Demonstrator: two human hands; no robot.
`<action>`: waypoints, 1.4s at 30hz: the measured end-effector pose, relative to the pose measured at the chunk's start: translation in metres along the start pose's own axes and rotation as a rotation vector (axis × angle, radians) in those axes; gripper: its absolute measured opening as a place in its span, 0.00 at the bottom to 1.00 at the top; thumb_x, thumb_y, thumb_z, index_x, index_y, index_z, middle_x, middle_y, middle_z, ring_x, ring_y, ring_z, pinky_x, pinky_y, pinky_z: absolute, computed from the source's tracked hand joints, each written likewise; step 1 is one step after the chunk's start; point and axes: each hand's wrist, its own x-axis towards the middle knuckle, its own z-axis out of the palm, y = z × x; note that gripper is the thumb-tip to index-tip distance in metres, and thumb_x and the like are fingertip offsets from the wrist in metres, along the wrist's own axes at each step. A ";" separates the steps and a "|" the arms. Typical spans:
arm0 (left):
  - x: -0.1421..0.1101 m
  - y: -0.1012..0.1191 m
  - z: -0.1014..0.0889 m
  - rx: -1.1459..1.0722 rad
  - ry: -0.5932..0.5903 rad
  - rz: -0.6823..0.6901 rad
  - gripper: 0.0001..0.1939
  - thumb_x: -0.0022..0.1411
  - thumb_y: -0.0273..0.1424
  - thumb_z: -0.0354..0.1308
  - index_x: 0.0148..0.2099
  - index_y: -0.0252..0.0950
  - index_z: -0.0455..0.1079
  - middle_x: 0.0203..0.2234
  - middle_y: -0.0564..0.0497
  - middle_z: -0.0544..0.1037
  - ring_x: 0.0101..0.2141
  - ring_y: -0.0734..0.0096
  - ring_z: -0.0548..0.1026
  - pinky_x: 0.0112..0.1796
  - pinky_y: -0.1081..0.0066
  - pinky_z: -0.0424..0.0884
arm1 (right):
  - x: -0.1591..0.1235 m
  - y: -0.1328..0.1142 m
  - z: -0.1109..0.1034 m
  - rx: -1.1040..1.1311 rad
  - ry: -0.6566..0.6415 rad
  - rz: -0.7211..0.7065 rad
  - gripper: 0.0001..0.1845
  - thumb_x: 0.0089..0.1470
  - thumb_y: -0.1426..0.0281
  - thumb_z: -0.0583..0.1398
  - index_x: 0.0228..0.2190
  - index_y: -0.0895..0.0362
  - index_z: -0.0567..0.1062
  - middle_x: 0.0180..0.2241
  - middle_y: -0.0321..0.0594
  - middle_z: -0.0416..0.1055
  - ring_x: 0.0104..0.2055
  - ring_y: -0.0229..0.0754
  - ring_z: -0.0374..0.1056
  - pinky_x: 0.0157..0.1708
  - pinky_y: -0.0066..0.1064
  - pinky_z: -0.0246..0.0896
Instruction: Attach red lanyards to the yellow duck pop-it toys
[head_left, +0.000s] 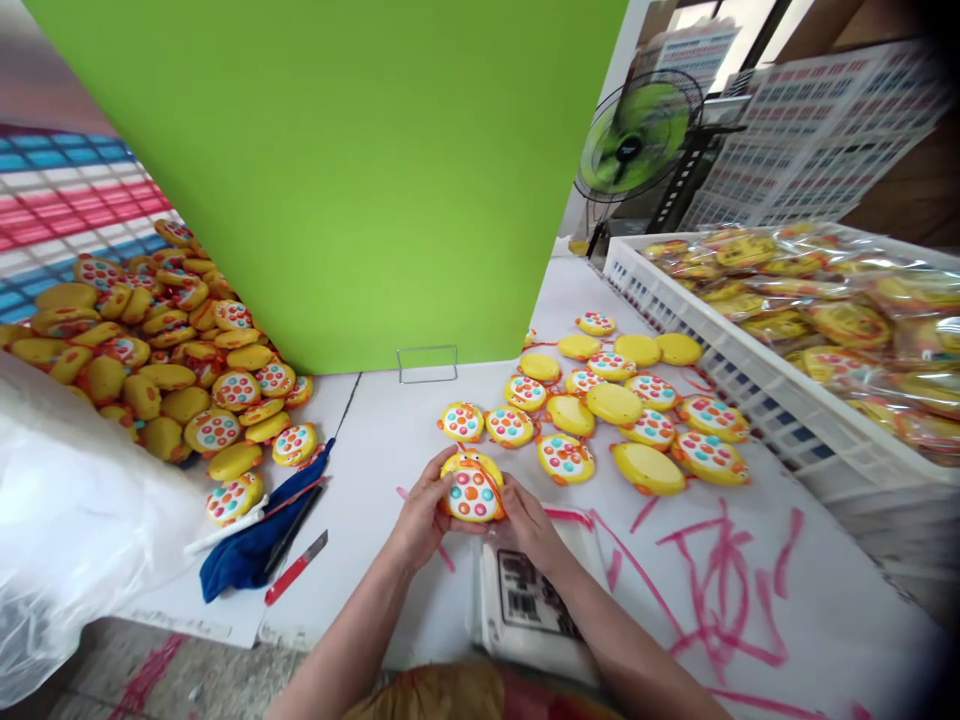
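Between my two hands is a yellow duck-shaped toy (474, 490), its white front with coloured round dots facing up toward me. My left hand (424, 505) grips its left edge, and my right hand (529, 515) closes on its right edge. An orange cord or strip seems to run across the toy's right side. Below my right wrist lies a clear packet with a black printed label (529, 595). Several similar duck toys (566, 458) are spread on the table just beyond and to the right, some dotted side up, some plain yellow side up.
A tall green panel (360, 180) stands behind. On the left are a heap of duck toys (169, 377), a plastic bag (67, 500), a blue cloth (240, 560) and a red-handled cutter (296, 568). On the right, a white crate (735, 340) holds bagged toys; a fan (630, 150) stands behind.
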 end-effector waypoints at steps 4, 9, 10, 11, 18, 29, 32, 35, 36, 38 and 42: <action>0.000 -0.006 0.000 0.184 0.021 0.042 0.37 0.51 0.33 0.64 0.61 0.44 0.51 0.51 0.43 0.67 0.35 0.66 0.76 0.28 0.69 0.77 | 0.001 -0.001 -0.001 -0.013 -0.013 -0.010 0.22 0.58 0.53 0.49 0.45 0.55 0.69 0.40 0.42 0.72 0.40 0.44 0.68 0.39 0.33 0.63; 0.001 -0.010 -0.004 0.144 -0.049 0.022 0.35 0.51 0.27 0.59 0.60 0.44 0.52 0.53 0.44 0.65 0.38 0.63 0.75 0.30 0.65 0.77 | 0.001 -0.001 -0.003 -0.032 0.002 -0.014 0.21 0.59 0.54 0.49 0.45 0.55 0.68 0.40 0.41 0.72 0.41 0.45 0.67 0.41 0.35 0.63; 0.001 -0.010 -0.005 0.117 -0.073 0.018 0.36 0.50 0.25 0.58 0.60 0.44 0.52 0.54 0.44 0.64 0.39 0.61 0.75 0.31 0.64 0.77 | 0.001 0.000 -0.003 -0.031 0.010 -0.015 0.21 0.59 0.55 0.49 0.45 0.55 0.68 0.40 0.41 0.72 0.42 0.45 0.67 0.42 0.35 0.63; 0.001 -0.010 -0.005 0.101 -0.094 0.023 0.37 0.48 0.23 0.58 0.60 0.44 0.53 0.54 0.45 0.64 0.41 0.60 0.74 0.33 0.64 0.77 | 0.001 0.001 -0.003 -0.027 0.016 -0.015 0.21 0.59 0.55 0.49 0.46 0.54 0.68 0.41 0.41 0.72 0.42 0.45 0.67 0.42 0.35 0.63; -0.003 -0.011 -0.005 0.149 -0.086 0.069 0.37 0.50 0.25 0.61 0.60 0.45 0.53 0.54 0.46 0.64 0.49 0.58 0.69 0.40 0.65 0.74 | 0.001 0.003 -0.004 -0.021 0.025 -0.008 0.21 0.59 0.55 0.49 0.46 0.54 0.68 0.40 0.40 0.72 0.43 0.45 0.67 0.42 0.35 0.62; 0.025 -0.002 -0.029 0.535 0.181 0.281 0.25 0.58 0.36 0.56 0.56 0.39 0.57 0.51 0.42 0.65 0.43 0.64 0.72 0.38 0.64 0.74 | 0.015 0.011 -0.026 0.752 0.385 0.104 0.24 0.54 0.45 0.48 0.36 0.46 0.74 0.34 0.35 0.75 0.34 0.40 0.70 0.34 0.34 0.65; 0.046 0.007 -0.045 0.840 0.317 0.395 0.22 0.57 0.29 0.54 0.55 0.38 0.59 0.51 0.42 0.66 0.45 0.63 0.70 0.41 0.61 0.72 | 0.016 0.011 -0.034 0.780 0.370 0.118 0.28 0.53 0.44 0.46 0.40 0.47 0.73 0.35 0.38 0.75 0.35 0.42 0.70 0.34 0.36 0.65; 0.071 0.013 -0.053 1.205 0.287 0.549 0.28 0.54 0.21 0.51 0.58 0.38 0.58 0.55 0.42 0.63 0.54 0.59 0.63 0.52 0.53 0.64 | 0.017 0.012 -0.032 0.748 0.345 0.153 0.26 0.54 0.47 0.49 0.43 0.50 0.72 0.34 0.40 0.75 0.34 0.43 0.70 0.34 0.37 0.64; 0.079 0.014 -0.053 1.323 0.243 0.595 0.30 0.52 0.18 0.49 0.59 0.37 0.58 0.57 0.43 0.62 0.57 0.59 0.59 0.56 0.52 0.59 | 0.017 0.012 -0.029 0.744 0.335 0.164 0.25 0.54 0.48 0.51 0.43 0.51 0.72 0.33 0.40 0.75 0.34 0.43 0.70 0.34 0.36 0.64; 0.097 0.015 -0.053 1.506 0.110 0.636 0.34 0.49 0.14 0.47 0.60 0.35 0.58 0.60 0.43 0.58 0.61 0.59 0.51 0.59 0.50 0.51 | 0.018 0.013 -0.025 0.734 0.309 0.176 0.22 0.53 0.52 0.54 0.43 0.51 0.72 0.33 0.40 0.74 0.34 0.42 0.70 0.33 0.35 0.64; 0.124 0.012 -0.049 1.623 -0.051 0.590 0.33 0.49 0.16 0.48 0.59 0.35 0.59 0.60 0.44 0.59 0.62 0.59 0.50 0.59 0.51 0.52 | 0.017 0.012 -0.021 0.704 0.261 0.160 0.19 0.52 0.56 0.57 0.43 0.53 0.72 0.32 0.39 0.74 0.32 0.41 0.70 0.33 0.33 0.63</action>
